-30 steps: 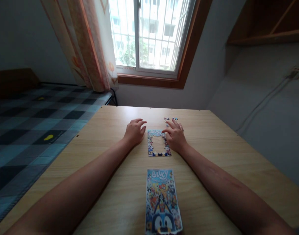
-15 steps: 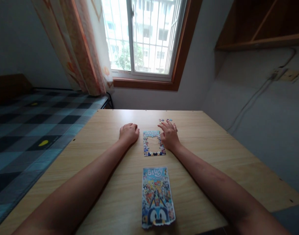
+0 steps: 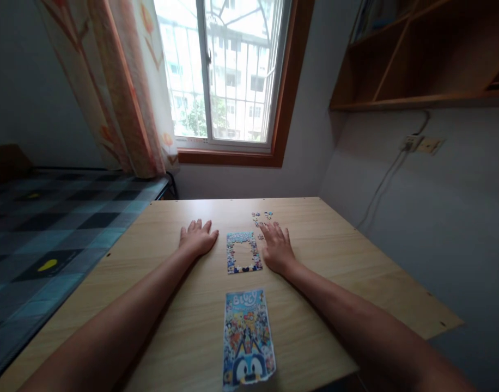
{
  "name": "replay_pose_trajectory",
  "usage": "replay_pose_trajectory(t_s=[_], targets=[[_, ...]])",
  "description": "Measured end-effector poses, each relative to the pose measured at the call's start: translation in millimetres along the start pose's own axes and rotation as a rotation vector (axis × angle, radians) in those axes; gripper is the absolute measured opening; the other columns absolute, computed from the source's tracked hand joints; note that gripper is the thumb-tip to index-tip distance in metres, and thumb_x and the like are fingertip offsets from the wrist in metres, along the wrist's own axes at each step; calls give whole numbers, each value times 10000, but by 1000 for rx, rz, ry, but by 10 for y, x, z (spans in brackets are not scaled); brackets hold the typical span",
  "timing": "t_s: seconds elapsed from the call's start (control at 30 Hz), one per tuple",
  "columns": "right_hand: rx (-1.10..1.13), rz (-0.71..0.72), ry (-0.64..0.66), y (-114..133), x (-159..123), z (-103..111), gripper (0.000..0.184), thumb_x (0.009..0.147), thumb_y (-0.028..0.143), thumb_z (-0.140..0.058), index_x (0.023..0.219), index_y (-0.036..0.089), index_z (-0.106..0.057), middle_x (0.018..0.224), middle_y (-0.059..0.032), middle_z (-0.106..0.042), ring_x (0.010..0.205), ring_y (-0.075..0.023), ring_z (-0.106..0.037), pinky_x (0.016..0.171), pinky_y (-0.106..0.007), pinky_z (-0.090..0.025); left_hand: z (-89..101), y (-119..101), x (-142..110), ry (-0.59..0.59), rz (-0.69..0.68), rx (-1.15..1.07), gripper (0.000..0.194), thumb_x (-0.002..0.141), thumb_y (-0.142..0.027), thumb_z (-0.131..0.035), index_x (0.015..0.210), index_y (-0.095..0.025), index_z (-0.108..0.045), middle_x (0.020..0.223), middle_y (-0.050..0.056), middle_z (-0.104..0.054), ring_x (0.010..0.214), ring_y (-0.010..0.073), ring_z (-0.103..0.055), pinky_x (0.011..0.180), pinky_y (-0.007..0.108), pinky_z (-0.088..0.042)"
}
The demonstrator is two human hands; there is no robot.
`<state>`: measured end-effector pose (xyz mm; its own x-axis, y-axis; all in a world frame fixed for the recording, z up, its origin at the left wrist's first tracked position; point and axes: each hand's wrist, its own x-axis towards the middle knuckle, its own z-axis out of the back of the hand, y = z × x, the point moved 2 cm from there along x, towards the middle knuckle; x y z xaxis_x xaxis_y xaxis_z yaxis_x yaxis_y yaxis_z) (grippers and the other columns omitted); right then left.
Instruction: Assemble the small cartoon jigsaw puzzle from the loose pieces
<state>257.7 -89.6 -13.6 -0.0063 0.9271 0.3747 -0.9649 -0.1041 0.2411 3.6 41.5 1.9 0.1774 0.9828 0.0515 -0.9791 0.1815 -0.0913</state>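
A small jigsaw frame (image 3: pixel 243 253), with its border done and its middle hollow, lies on the wooden table (image 3: pixel 171 218). My left hand (image 3: pixel 198 238) rests flat to the left of it, fingers stretched out, holding nothing. My right hand (image 3: pixel 277 246) lies flat just to the right of it, fingers extended and empty. A few loose puzzle pieces (image 3: pixel 261 216) sit beyond my right fingertips. A colourful reference picture (image 3: pixel 247 337) lies nearer me, close to the table's front edge.
A bed with a checked cover (image 3: pixel 49 228) stands to the left. Behind the table are a barred window (image 3: pixel 223 76) and a curtain (image 3: pixel 122 92). Wooden shelves (image 3: pixel 417 60) hang at the upper right, above a wall socket (image 3: pixel 421 145) with a cable.
Both hands have flattened onto the table, the left one uncurling. The view has tilted up and drawn back, so the table looks farther away.
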Motion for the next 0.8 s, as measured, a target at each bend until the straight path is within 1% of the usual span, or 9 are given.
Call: replay_pose_trajectory(t_s=[0.07,0.13,0.23,0.3,0.37,0.47,0.53,0.6,0.8], targets=[[-30,-49,29,-169,-117,38,774,858,170,-473,1606,231,-285,1656,-115,-296,1548,-309,-174,1233,-597,-73,14,129,51,-8,16,18,737,943,-618,-279,1554,-226,-409,1649,167,-292,1520,369,-247,1186,613,-200],[-52,-120,60,-376,-214,83,752,895,192,-443,1619,234,-246,1654,-119,-302,1549,-305,-180,1231,-601,-80,30,285,110,-4,42,38,752,939,-630,-268,1560,-226,-396,1648,170,-293,1518,364,-254,1181,610,-212],[-71,-257,125,-692,-313,145,684,974,302,-389,1629,209,-213,1644,-147,-314,1538,-321,-220,1220,-609,-129,63,551,192,-2,93,59,770,932,-637,-276,1565,-213,-387,1647,179,-292,1510,370,-269,1179,608,-217],[-100,-316,190,-864,-348,180,664,1008,380,-343,1630,192,-205,1641,-156,-314,1534,-328,-232,1210,-627,-140,90,733,232,-13,122,62,770,931,-629,-278,1564,-203,-387,1641,177,-306,1506,372,-273,1180,604,-220],[-141,-340,247,-988,-364,212,653,1025,424,-304,1626,182,-218,1651,-146,-294,1535,-327,-229,1211,-622,-143,112,906,256,-9,158,74,773,930,-621,-279,1564,-192,-385,1642,174,-308,1506,369,-274,1186,597,-216],[-180,-356,299,-1094,-360,248,651,1035,467,-278,1620,184,-245,1668,-121,-259,1544,-311,-208,1221,-589,-149,137,1104,269,-3,202,87,789,931,-625,-258,1570,-176,-373,1645,181,-296,1513,354,-264,1196,580,-209],[-191,-366,315,-1131,-343,258,652,1036,485,-271,1617,189,-255,1672,-112,-249,1548,-308,-197,1223,-586,-147,145,1174,267,0,212,85,794,928,-630,-259,1569,-177,-374,1644,178,-301,1514,352,-262,1200,573,-211],[-193,-380,317,-1160,-314,256,651,1037,496,-266,1615,196,-266,1674,-108,-244,1549,-313,-191,1222,-594,-141,148,1196,256,-4,212,79,796,925,-630,-266,1569,-176,-375,1645,172,-302,1514,356,-261,1203,571,-208],[-197,-424,311,-1272,-134,198,647,1037,509,-244,1611,214,-281,1677,-117,-234,1548,-324,-187,1216,-615,-138,136,1152,158,11,189,103,797,939,-624,-226,1580,-166,-349,1652,182,-278,1519,351,-256,1204,574,-204]])
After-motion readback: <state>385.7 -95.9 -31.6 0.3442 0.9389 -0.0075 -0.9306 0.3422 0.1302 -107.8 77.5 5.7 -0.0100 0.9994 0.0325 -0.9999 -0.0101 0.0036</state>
